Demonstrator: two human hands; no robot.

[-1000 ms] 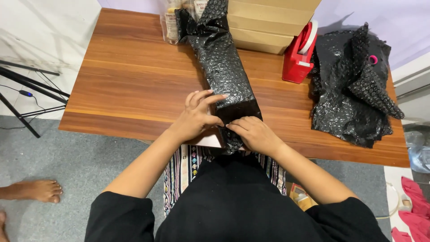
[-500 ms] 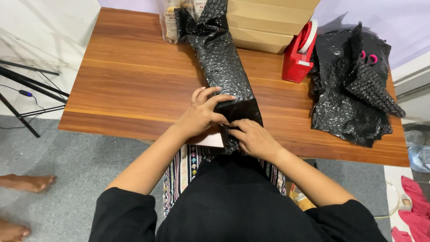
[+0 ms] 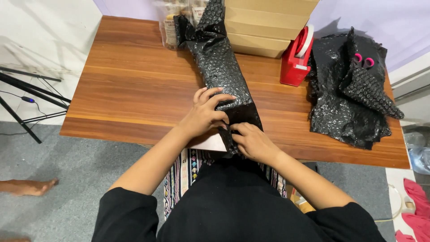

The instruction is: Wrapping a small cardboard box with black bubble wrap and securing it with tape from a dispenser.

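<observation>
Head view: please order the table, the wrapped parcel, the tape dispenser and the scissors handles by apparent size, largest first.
1. table
2. wrapped parcel
3. tape dispenser
4. scissors handles

Black bubble wrap [image 3: 221,71]; red tape dispenser [image 3: 295,62]; brown wood-grain table [image 3: 125,89]; pink-handled scissors [image 3: 363,62].

a: what's on the wooden table [image 3: 121,85] toward the back?

b: a stack of tan cardboard boxes [image 3: 264,24], and just right of it a red tape dispenser [image 3: 296,60] with a white roll on top.

a: and at the far right?

b: a crumpled heap of black bubble wrap [image 3: 347,96], with scissors [image 3: 363,60] showing pink handles resting on its top.

a: anything left of the boxes?

b: clear packets [image 3: 169,22] with pale labels, at the table's back edge.

a: the floor?

b: grey carpet [image 3: 67,179], black tripod legs [image 3: 27,96] at left, and someone else's bare foot [image 3: 27,186] at the lower left.
</observation>
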